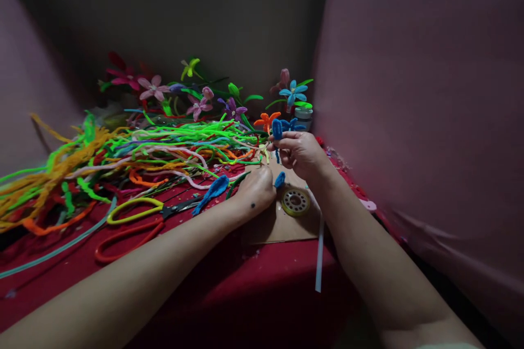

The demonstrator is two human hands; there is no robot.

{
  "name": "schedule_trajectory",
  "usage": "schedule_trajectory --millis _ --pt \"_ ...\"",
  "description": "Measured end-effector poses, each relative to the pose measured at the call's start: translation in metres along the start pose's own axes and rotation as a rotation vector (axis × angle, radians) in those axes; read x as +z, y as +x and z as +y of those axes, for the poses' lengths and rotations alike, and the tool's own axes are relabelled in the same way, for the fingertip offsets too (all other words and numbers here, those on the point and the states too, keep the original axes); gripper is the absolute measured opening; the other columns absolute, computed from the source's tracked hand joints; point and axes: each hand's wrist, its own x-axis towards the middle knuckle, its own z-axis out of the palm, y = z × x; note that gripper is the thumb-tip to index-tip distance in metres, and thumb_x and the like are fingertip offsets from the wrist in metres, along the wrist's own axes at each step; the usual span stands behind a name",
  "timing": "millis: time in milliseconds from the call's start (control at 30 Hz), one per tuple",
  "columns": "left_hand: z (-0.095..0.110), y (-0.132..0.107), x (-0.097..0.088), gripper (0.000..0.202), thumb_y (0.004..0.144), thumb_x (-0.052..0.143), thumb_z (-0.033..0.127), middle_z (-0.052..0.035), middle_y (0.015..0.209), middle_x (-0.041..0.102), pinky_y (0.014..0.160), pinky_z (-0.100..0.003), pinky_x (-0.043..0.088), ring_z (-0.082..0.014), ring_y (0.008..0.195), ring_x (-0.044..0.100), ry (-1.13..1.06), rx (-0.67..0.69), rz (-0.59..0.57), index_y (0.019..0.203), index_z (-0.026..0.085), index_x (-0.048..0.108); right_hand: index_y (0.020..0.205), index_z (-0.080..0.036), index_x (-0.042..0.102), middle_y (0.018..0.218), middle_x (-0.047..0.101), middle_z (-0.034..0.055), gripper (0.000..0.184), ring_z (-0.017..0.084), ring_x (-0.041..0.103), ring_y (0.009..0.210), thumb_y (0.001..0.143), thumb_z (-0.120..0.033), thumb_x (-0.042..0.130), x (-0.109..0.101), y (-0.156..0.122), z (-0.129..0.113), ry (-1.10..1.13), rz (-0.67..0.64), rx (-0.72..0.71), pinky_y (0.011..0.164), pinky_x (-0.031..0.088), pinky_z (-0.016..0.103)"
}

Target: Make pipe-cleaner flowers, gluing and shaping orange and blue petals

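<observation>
while right fingers [290,143] pinch a blue loop [277,129], tape [295,210] — and scissors [165,211] — lie nearby.

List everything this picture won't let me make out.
All in the head view:
Left hand: fingertips hidden behind the hand itself.
Scissors: blade tips covered by a blue loop.
Teal strip: one end cut off by the left edge.
Jar: contents too small and dim.
</observation>
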Motion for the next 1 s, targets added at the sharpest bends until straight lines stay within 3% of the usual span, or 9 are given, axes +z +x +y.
schedule_trajectory --millis 100,233,500,667,767,867,1000 --pt "-0.001 0.001 -0.002 0.014 0.071 0.052 0.019 -0.0089 0.062 0.06 0.059 -0.029 0.037 -0.0224 0.065 0.058 0.089 0.055 -0.019 0.057 0.017 0.054 0.071 -0.011 0.063 0.058 0.064 0.0014 0.014 0.003 0.034 0.033 0.059 -0.017 0.062 0.0 0.0 0.0 0.045 -0.021 0.011 0.031 0.02 0.019" --pt "-0.007 0.004 -0.003 0.021 0.07 0.053 0.029 -0.0033 0.054 0.052 0.051 -0.027 0.03 -0.0167 0.055 0.05 0.12 0.095 0.003 0.052 0.019 0.05 0.073 -0.011 0.063 0.058 0.064 0.0009 0.016 0.003 0.035 0.032 0.059 -0.02 0.063 0.0 0.0 0.0 0.089 -0.037 0.006 0.031 0.019 0.018" --pt "-0.013 0.0 -0.025 0.017 0.064 0.046 0.014 0.0031 0.043 0.035 0.044 -0.024 0.022 -0.0103 0.045 0.035 0.042 0.048 0.013 0.048 0.018 0.047 0.073 -0.012 0.062 0.053 0.06 -0.0016 0.015 0.003 0.036 0.031 0.06 -0.018 0.061 0.0 0.0 -0.002 0.137 0.045 -0.035 0.031 0.02 0.019" --pt "-0.012 -0.008 -0.038 0.023 0.066 0.046 0.017 0.0048 0.043 0.026 0.044 -0.024 0.02 -0.0087 0.043 0.028 -0.013 0.041 0.039 0.044 0.018 0.04 0.071 -0.015 0.055 0.05 0.06 -0.0013 0.013 0.004 0.037 0.033 0.059 -0.012 0.059 -0.001 0.001 0.002 0.001 0.098 0.075 0.032 0.023 0.017" --pt "-0.012 -0.01 -0.042 0.022 0.068 0.045 0.019 0.0043 0.044 0.03 0.045 -0.024 0.02 -0.0089 0.043 0.03 -0.025 0.027 0.107 0.046 0.018 0.043 0.072 -0.017 0.052 0.05 0.059 -0.0026 0.016 0.005 0.04 0.033 0.059 -0.012 0.058 0.003 -0.003 0.003 -0.045 -0.053 0.144 0.033 0.026 0.017" --pt "-0.01 -0.009 -0.042 0.02 0.07 0.043 0.02 0.0026 0.046 0.04 0.047 -0.024 0.024 -0.0103 0.045 0.038 -0.004 0.028 0.187 0.051 0.017 0.048 0.076 -0.017 0.055 0.055 0.058 -0.0029 0.018 0.006 0.044 0.037 0.063 -0.021 0.066 0.008 -0.008 0.004 -0.02 -0.243 0.134 0.034 0.03 0.017" --pt "-0.008 -0.009 -0.04 0.018 0.072 0.043 0.021 -0.0013 0.053 0.05 0.05 -0.025 0.028 -0.0139 0.053 0.047 0.013 0.027 0.215 0.058 0.017 0.053 0.07 -0.014 0.058 0.055 0.054 -0.0038 0.023 0.004 0.042 0.037 0.063 -0.031 0.072 0.014 -0.01 0.01 -0.127 -0.256 0.033 0.032 0.028 0.017"
